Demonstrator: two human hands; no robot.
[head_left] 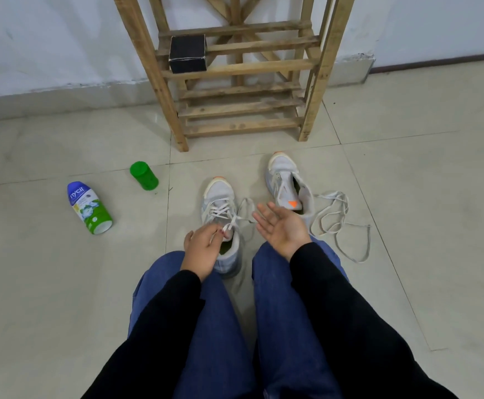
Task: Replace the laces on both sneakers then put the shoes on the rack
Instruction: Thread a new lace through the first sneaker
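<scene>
Two light grey sneakers with orange toe tips stand on the tiled floor before my knees. The left sneaker [220,203] is laced with a white lace [229,218], and my left hand [201,250] pinches that lace near the shoe's collar. The right sneaker [288,185] has no lace in it and its tongue is open. A loose white lace [335,223] lies in loops on the floor to its right. Between the two shoes my right hand [282,227] hovers palm up with fingers spread, holding nothing. The wooden rack [236,70] stands behind the shoes.
A small black box [188,54] sits on a rack shelf. A green-and-blue powder bottle [89,208] lies on the floor at the left, and a green capped container [144,175] lies near it. My blue-trousered knees fill the foreground. A white wall runs behind.
</scene>
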